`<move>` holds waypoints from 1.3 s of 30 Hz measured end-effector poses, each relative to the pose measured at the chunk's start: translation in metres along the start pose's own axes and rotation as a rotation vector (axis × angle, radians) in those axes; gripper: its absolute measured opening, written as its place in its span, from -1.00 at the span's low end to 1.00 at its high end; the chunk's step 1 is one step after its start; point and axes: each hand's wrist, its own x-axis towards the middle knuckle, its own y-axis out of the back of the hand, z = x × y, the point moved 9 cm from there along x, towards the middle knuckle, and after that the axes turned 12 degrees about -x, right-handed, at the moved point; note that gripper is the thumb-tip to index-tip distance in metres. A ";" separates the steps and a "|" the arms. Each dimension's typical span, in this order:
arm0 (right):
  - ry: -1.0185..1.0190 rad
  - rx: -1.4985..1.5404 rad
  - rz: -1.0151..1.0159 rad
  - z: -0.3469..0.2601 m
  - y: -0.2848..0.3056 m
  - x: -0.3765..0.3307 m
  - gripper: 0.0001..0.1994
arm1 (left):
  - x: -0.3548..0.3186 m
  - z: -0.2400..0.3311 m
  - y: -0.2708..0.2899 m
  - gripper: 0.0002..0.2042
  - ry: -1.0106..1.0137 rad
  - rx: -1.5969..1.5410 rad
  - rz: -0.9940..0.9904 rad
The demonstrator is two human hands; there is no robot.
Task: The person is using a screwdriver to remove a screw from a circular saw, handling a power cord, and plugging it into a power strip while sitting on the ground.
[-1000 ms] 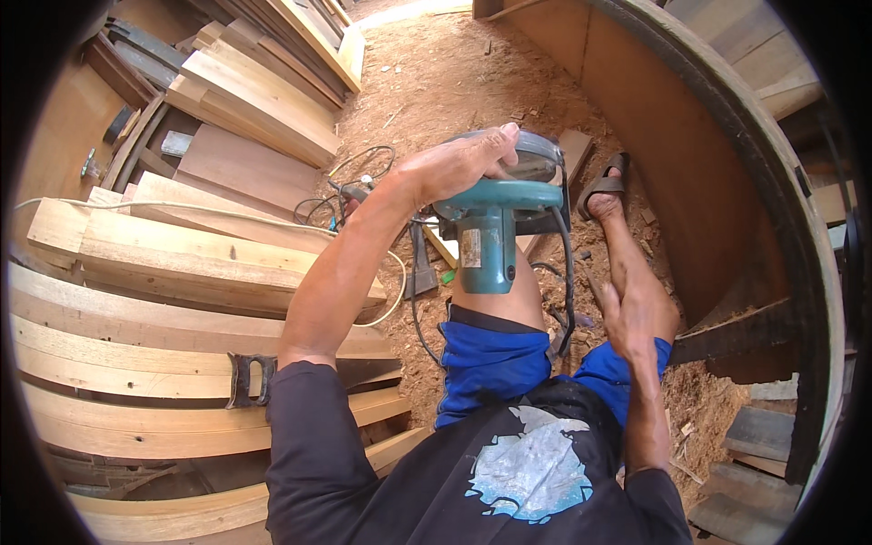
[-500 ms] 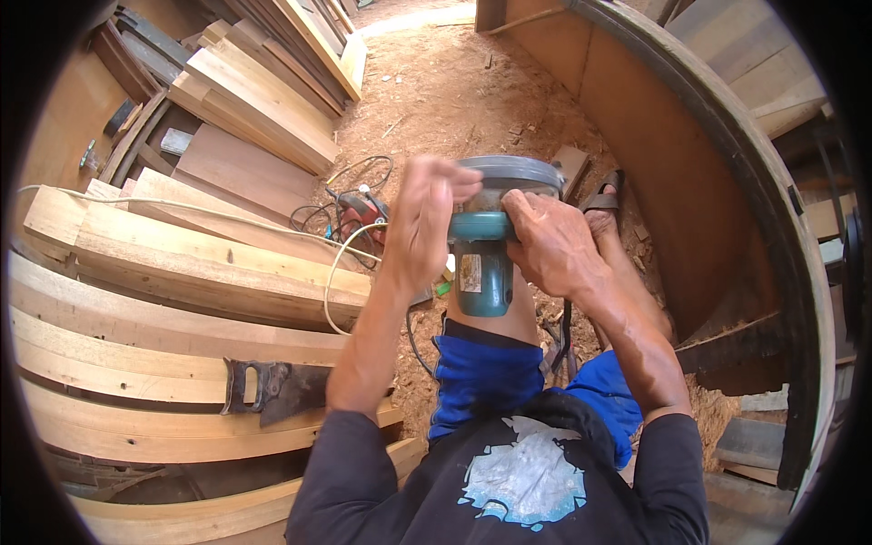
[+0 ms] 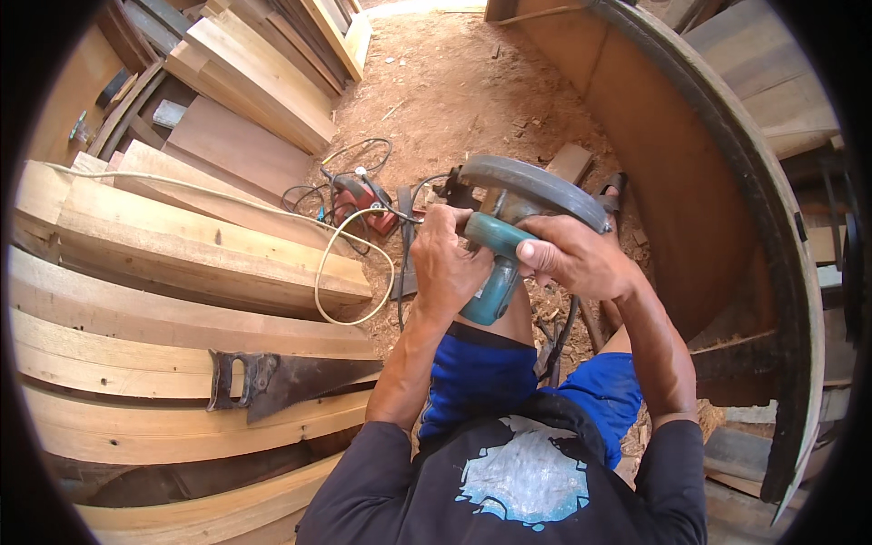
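A teal circular saw (image 3: 495,235) with a round dark guard (image 3: 540,184) is held up in front of my lap, tilted with its motor end toward me. My right hand (image 3: 581,261) is closed round the saw's right side, thumb over the teal housing. At the saw's left side, my left hand (image 3: 444,263) has its fingers curled against the body near a black part (image 3: 456,192). My left fingertips are partly hidden.
Planks and thick beams (image 3: 209,236) are stacked at left, with a handsaw (image 3: 272,381) lying on them. A red power tool (image 3: 359,202) and looped cords rest on the sawdust-covered floor (image 3: 454,82). A large curved wooden panel (image 3: 672,136) stands at right.
The circular saw has turned from upright to tilted, its guard swinging right and more into view. My left hand has come down from beside the guard and curled against the saw's body.
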 end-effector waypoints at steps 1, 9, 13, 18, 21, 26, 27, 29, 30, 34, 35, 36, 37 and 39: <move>0.000 -0.001 -0.004 0.003 -0.001 -0.001 -0.27 | -0.003 -0.006 -0.001 -0.64 0.059 -0.034 0.026; 0.042 0.209 0.067 0.008 0.008 -0.005 -0.36 | 0.007 -0.012 -0.015 -0.64 0.069 -0.082 -0.017; -0.011 0.017 0.156 0.009 0.016 -0.010 -0.48 | 0.019 0.004 -0.021 -0.55 -0.028 -0.089 -0.137; -0.059 -0.174 0.262 0.008 0.019 -0.019 -0.53 | 0.019 0.006 -0.021 -0.37 -0.160 -0.300 -0.353; -0.010 -0.371 0.356 -0.005 0.016 -0.020 -0.54 | 0.021 -0.012 -0.030 -0.40 -0.053 -0.450 -0.486; -0.093 -0.582 0.514 -0.017 0.019 -0.022 -0.54 | 0.027 -0.017 -0.041 -0.53 -0.014 -0.516 -0.427; -0.098 -0.583 0.515 -0.016 0.020 -0.022 -0.54 | 0.026 -0.018 -0.045 -0.53 -0.014 -0.521 -0.430; -0.114 -0.624 0.520 -0.012 0.025 -0.019 -0.54 | 0.027 -0.017 -0.043 -0.55 -0.113 -0.428 -0.348; -0.119 -0.624 0.522 -0.011 0.025 -0.017 -0.54 | 0.026 -0.020 -0.042 -0.55 -0.088 -0.445 -0.314; -0.105 -0.654 0.544 -0.015 0.024 -0.011 -0.56 | 0.023 -0.025 -0.039 -0.55 -0.050 -0.435 -0.302; -0.097 -0.658 0.556 -0.017 0.024 -0.010 -0.57 | 0.024 -0.024 -0.038 -0.55 -0.059 -0.428 -0.300; -0.094 -0.657 0.554 -0.017 0.024 -0.009 -0.57 | 0.025 -0.024 -0.037 -0.55 -0.067 -0.421 -0.297; -0.083 -0.632 0.558 -0.018 0.023 -0.009 -0.58 | 0.026 -0.025 -0.037 -0.55 -0.066 -0.418 -0.296; -0.076 -0.607 0.563 -0.016 0.022 -0.009 -0.59 | 0.026 -0.026 -0.037 -0.53 -0.094 -0.428 -0.282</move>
